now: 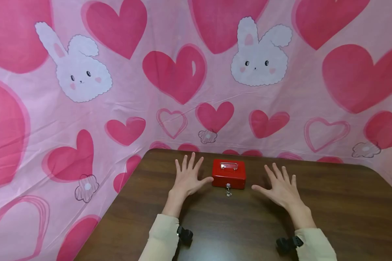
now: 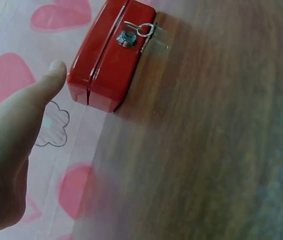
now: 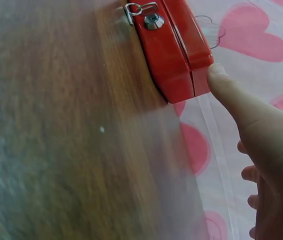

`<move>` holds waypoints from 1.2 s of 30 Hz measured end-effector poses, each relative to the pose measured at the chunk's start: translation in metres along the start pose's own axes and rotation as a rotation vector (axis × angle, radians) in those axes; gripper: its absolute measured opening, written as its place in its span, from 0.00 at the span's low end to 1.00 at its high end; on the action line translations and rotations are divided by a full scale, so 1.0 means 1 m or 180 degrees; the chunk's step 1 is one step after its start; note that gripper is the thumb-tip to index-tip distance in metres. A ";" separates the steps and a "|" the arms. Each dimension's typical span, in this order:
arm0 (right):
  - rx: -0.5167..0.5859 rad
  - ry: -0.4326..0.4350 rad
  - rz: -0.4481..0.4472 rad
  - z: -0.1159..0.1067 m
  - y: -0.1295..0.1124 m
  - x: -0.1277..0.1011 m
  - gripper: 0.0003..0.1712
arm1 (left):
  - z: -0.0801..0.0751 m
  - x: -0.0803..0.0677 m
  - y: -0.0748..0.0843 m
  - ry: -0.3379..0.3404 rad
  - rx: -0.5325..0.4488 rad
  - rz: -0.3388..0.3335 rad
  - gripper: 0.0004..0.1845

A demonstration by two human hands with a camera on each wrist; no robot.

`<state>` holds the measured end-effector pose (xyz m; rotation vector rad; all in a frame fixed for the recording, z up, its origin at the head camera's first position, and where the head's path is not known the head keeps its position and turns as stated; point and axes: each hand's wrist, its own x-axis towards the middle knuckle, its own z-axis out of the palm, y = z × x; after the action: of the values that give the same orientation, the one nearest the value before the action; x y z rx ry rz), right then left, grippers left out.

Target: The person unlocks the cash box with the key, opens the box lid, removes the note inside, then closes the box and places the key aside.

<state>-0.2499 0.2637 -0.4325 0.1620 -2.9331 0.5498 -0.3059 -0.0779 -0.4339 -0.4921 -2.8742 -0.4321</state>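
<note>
A red metal cash box [image 1: 228, 174] with a silver carrying handle [image 1: 229, 166] on its lid stands on the wooden table, lid down. In its front is a round lock [image 2: 126, 39], from which a key ring with keys [image 1: 228, 192] hangs. To the box's left, my left hand [image 1: 187, 180] is spread wide, its thumb pointing at the box's side; whether it touches cannot be told. My right hand [image 1: 282, 186] is spread at the right, its thumb a short gap from the box in the head view. Both hands hold nothing.
The dark wooden table [image 1: 228, 224] has its far edge just behind the box. A pink cloth [image 1: 173, 119] with hearts and rabbit faces hangs behind and along the left side. A black wrist camera [image 1: 185, 235] sits on the left wrist, another camera [image 1: 288, 244] on the right.
</note>
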 end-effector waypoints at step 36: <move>0.0926 0.0671 -0.0227 0.008 -0.049 0.002 0.17 | 0.003 0.001 0.004 0.0058 -0.1117 0.0518 0.23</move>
<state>-0.2467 0.2149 -0.4219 0.2256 -2.6209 0.9199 -0.3056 -0.0735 -0.4357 -0.7658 -2.7189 -0.9120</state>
